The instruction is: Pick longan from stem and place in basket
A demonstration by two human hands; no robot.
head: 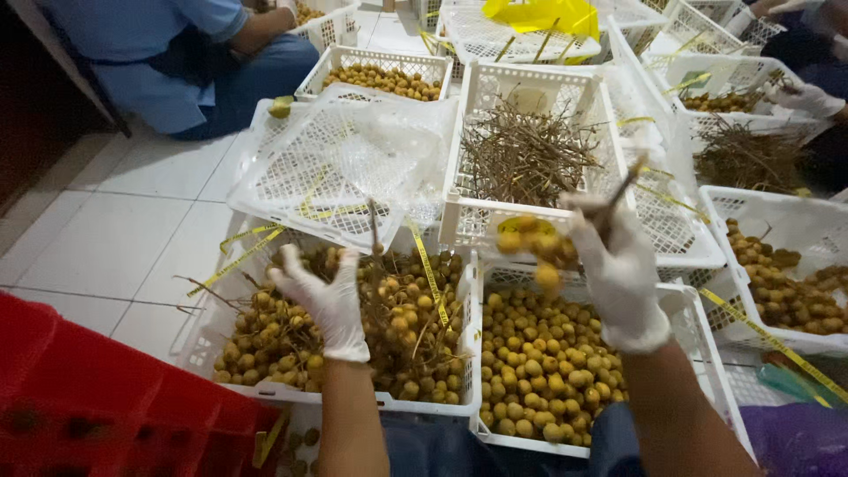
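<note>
Loose fruit at risk over the crates

Our right hand [618, 265] clenched a fruit cluster [537, 243] above the picked-fruit crate [698, 353] — shaking might scatter it; our left hand [322, 296] lay half-open on stemmed bunches [397, 327].

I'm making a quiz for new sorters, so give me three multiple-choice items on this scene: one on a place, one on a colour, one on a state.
1. Where does the left hand rest?
A. on fruit still on stems
B. on bare twigs
C. on the floor

2. What colour are the person's gloves?
A. blue
B. white
C. black

3. What does the right hand hold?
A. nothing
B. a lid
C. a fruit cluster by its stem

Answers: 1 A, it lies in the stemmed fruit crate. 2 B, both gloves are white. 3 C, fingers grip a stem above the loose fruit crate.
</note>
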